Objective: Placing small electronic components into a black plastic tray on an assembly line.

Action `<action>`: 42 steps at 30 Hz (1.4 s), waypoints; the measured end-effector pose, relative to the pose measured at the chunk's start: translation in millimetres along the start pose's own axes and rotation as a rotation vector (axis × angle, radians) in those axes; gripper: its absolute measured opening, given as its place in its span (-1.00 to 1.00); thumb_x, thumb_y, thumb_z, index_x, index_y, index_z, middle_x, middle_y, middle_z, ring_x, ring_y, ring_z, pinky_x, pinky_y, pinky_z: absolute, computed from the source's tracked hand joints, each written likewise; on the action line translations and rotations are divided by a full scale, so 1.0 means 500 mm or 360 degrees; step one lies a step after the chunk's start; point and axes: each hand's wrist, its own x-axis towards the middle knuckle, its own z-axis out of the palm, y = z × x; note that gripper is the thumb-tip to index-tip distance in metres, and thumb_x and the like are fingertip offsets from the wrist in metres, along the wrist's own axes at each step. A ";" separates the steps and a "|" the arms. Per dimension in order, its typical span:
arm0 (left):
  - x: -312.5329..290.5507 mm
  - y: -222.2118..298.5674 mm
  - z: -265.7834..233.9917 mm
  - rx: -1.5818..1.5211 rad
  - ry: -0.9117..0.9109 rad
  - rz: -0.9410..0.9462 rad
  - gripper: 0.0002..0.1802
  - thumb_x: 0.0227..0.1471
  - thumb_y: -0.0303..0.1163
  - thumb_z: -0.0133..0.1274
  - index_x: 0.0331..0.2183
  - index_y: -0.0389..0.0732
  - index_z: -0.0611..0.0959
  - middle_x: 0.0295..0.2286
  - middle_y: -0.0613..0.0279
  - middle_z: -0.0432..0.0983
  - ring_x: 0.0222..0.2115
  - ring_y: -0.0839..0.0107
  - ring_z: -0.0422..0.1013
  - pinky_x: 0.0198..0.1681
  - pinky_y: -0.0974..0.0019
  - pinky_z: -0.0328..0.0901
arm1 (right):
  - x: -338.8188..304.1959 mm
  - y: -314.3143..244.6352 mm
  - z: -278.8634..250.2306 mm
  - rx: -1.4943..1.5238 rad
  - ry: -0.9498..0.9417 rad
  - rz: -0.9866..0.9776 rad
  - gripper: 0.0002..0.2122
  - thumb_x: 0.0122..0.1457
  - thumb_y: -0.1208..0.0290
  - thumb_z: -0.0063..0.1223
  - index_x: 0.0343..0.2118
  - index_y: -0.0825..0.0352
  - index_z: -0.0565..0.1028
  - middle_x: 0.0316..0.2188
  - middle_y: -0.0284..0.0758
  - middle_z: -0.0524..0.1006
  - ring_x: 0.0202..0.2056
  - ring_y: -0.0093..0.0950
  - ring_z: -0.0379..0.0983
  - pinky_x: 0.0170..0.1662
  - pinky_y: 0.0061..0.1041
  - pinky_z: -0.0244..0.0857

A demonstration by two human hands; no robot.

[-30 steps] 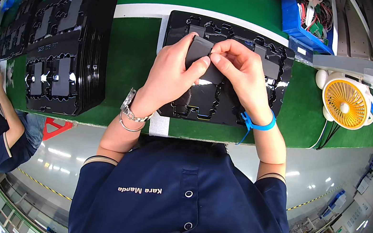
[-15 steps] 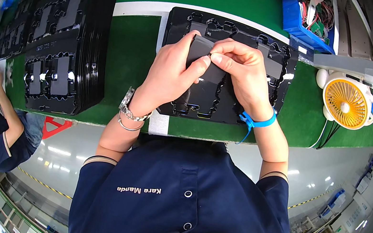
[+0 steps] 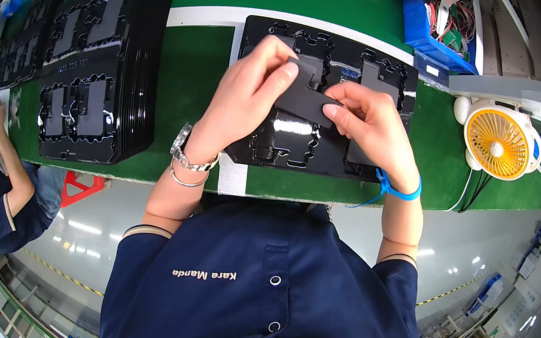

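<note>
So the bench [image 3: 191, 70] has a green mat top with a white line taped across it. A black moulded plastic tray [image 3: 335, 109] with shaped pockets sits right at the near edge, roughly mid-bench. To its left, well apart, there's a tall stack of black plastic trays [image 3: 100, 67], also up against the near edge, with more stacks running on toward the far left. A blue plastic bin [image 3: 440, 19] full of wires sits at the far right corner. A small yellow desk fan [image 3: 498, 141] stands at the right end.
</note>
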 end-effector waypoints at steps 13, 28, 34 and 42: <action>0.017 -0.011 -0.004 0.0299 0.0297 0.0199 -0.79 0.32 -0.29 0.06 -0.17 -0.24 0.60 -0.22 0.23 0.66 -0.29 0.46 0.54 -0.26 0.37 0.41 | -0.083 0.042 0.006 -0.1120 0.0567 -0.0200 -0.78 0.14 0.42 0.28 -0.15 0.27 0.59 -0.51 -0.33 0.54 -0.35 -0.28 0.53 -0.27 -0.26 0.41; 0.002 0.000 0.035 0.0285 -0.0107 0.0163 -0.82 0.31 -0.34 0.07 -0.23 -0.27 0.60 -0.36 0.21 0.68 -0.27 0.42 0.63 -0.18 0.37 0.44 | -0.127 0.063 -0.041 -0.1364 0.0486 -0.0375 -0.46 -0.08 0.48 0.42 0.03 0.31 0.47 -0.08 -0.22 0.43 -0.08 -0.17 0.38 0.00 -0.22 0.34; -0.001 0.002 0.037 0.0256 -0.0182 0.0148 -0.83 0.30 -0.34 0.07 -0.23 -0.26 0.61 -0.36 0.22 0.67 -0.28 0.43 0.63 -0.18 0.36 0.45 | -0.132 0.049 -0.034 -0.1367 0.0306 -0.0357 -0.43 -0.12 0.47 0.45 0.03 0.30 0.48 -0.07 -0.23 0.42 -0.06 -0.19 0.35 -0.01 -0.22 0.33; -0.007 0.020 0.036 0.0333 -0.0411 0.0204 -0.82 0.25 -0.36 0.14 -0.20 -0.28 0.61 -0.32 0.18 0.65 -0.26 0.40 0.61 -0.22 0.35 0.48 | -0.099 0.046 -0.053 -0.1122 0.0188 -0.0284 -0.64 -0.07 0.49 0.42 -0.23 0.34 0.45 -0.31 -0.24 0.49 -0.18 -0.17 0.43 -0.09 -0.25 0.37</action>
